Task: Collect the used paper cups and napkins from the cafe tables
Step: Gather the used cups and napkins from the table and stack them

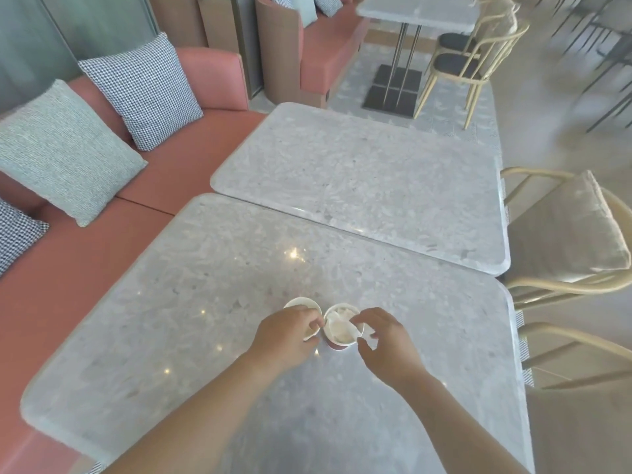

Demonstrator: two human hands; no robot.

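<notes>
Presently, left hand (287, 333) fingers curl over the left cup (301, 302) rim mid-desk (205, 302); right hand (386, 343) fingers pinch the napkin (342, 325) inside the adjoining right cup (337, 344).

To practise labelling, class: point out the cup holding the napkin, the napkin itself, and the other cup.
napkin cup (338, 343): head view, near outer wall.
napkin (342, 325): head view, crumpled middle.
other cup (301, 301): head view, far rim.
</notes>
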